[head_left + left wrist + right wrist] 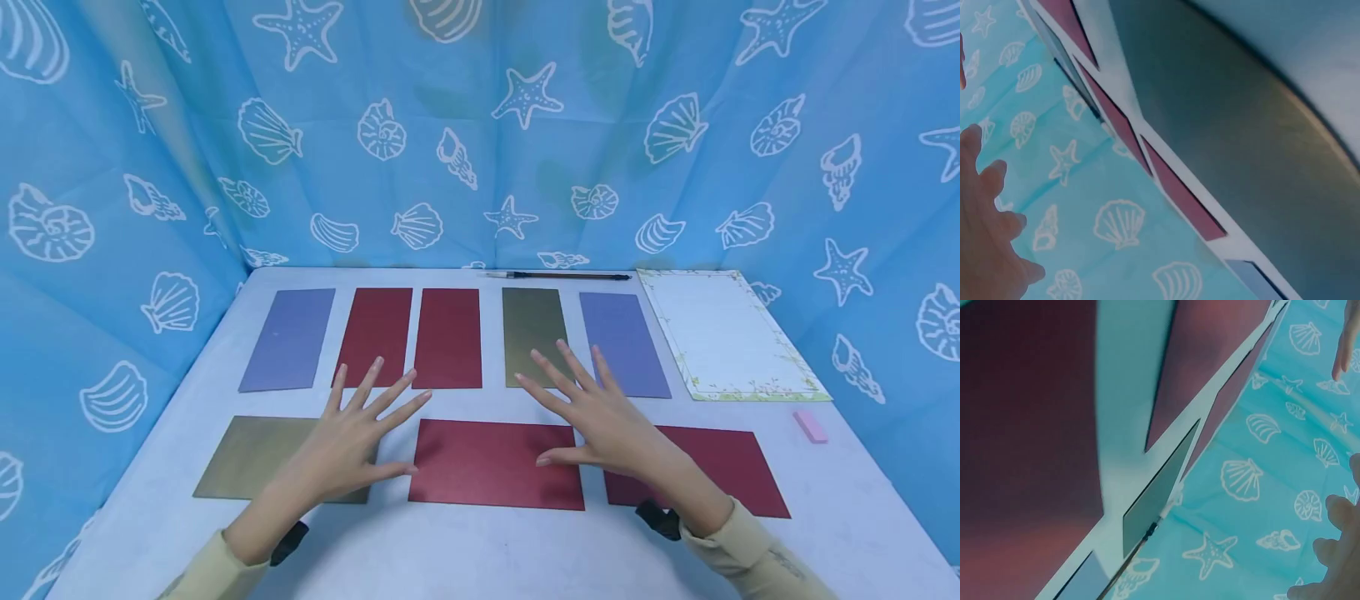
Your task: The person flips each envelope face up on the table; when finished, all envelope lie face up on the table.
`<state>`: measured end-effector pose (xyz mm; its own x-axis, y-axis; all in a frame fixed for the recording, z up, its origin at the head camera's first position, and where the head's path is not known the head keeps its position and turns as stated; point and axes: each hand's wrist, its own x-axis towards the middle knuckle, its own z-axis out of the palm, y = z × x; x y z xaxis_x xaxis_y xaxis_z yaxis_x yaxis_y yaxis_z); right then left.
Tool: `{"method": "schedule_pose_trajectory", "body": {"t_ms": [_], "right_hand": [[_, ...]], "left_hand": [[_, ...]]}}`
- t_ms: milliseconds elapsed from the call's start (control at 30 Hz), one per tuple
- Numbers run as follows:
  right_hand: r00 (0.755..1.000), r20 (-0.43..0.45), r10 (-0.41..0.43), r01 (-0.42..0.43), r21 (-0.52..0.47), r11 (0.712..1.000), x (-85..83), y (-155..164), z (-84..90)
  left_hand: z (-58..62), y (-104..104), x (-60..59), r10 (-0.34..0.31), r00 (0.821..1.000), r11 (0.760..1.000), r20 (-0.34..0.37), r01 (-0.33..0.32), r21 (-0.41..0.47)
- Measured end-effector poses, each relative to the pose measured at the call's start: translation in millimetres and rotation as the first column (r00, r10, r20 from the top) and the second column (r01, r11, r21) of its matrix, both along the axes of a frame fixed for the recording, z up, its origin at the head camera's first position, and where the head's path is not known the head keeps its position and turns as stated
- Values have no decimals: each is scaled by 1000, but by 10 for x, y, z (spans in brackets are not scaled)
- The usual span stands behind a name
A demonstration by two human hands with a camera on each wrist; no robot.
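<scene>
Both hands hover palm down with fingers spread, holding nothing. My left hand point(351, 442) overlaps an olive-gold card point(255, 454) at the front left in the head view. My right hand point(611, 425) is above the gap between the middle red card point(495, 467) and the front right red card point(720, 467). Behind them stands a row of upright-laid cards: a left purple card point(288, 337), a red card point(377, 325), another red card point(448, 337), an olive card point(534, 321) and a right purple card point(626, 346). In the wrist views the left fingers point(997, 219) and right fingers point(1335, 550) show at the edges.
A brush point(570, 276) lies along the table's back edge. To the right are a sheet of bordered paper point(727, 333) and a pink eraser point(811, 427). A blue shell-patterned curtain point(465, 125) surrounds the back and sides of the white table point(495, 554).
</scene>
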<state>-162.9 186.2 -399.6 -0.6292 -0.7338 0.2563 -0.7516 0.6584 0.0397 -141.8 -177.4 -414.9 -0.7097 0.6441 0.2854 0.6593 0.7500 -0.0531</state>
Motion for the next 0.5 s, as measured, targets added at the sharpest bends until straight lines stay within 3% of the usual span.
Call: {"method": "schedule_pose_trajectory", "body": {"t_ms": [267,500], "right_hand": [[997,67,39,-37,-37,999,-8,-180,-19],[996,49,70,-68,-37,997,-33,-319,-38]], "left_hand": [[-39,-139,88,42,999,999,-6,-42,-7],[-68,-276,161,61,998,998,0,-61,23]]}}
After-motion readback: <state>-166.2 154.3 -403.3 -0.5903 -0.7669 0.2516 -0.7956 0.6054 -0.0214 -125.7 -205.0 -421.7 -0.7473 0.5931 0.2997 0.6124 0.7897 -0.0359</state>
